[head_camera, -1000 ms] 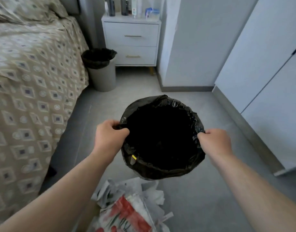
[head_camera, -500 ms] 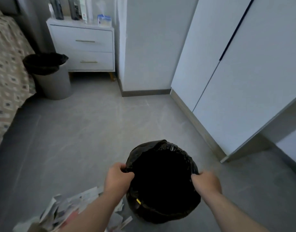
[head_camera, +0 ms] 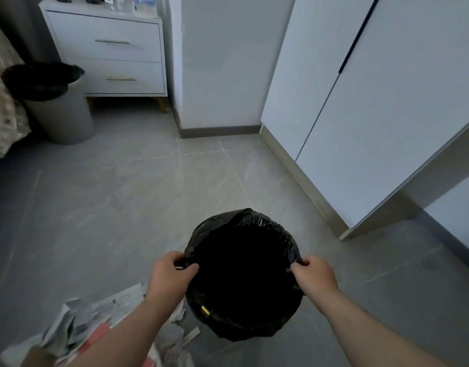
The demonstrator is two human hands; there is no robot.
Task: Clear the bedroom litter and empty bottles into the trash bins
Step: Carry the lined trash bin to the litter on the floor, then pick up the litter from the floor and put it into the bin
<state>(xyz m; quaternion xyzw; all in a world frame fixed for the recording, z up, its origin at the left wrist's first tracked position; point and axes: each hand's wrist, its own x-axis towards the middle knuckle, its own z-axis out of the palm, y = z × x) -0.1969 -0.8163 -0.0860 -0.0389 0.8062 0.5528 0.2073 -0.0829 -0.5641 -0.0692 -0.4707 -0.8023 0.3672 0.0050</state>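
A trash bin lined with a black bag [head_camera: 244, 274] sits low in the middle of the view, its mouth open and dark inside. My left hand [head_camera: 170, 274] grips the bag's rim on the left side. My right hand [head_camera: 314, 274] grips the rim on the right side. A heap of crumpled paper and red-printed wrappers [head_camera: 95, 332] lies on the floor at the lower left, partly hidden by my left forearm. A second grey bin with a black liner [head_camera: 56, 102] stands at the far left beside the bed.
A white two-drawer nightstand [head_camera: 109, 51] with bottles and a small box on top stands at the back left. White wardrobe doors [head_camera: 373, 115] run along the right. The patterned bedspread [head_camera: 0, 115] shows at the left edge. Grey tiled floor [head_camera: 162, 194] lies between them.
The view has swung right and away from the bed. The bin in my hands now sits lower in the frame, both hands still gripping its rim.
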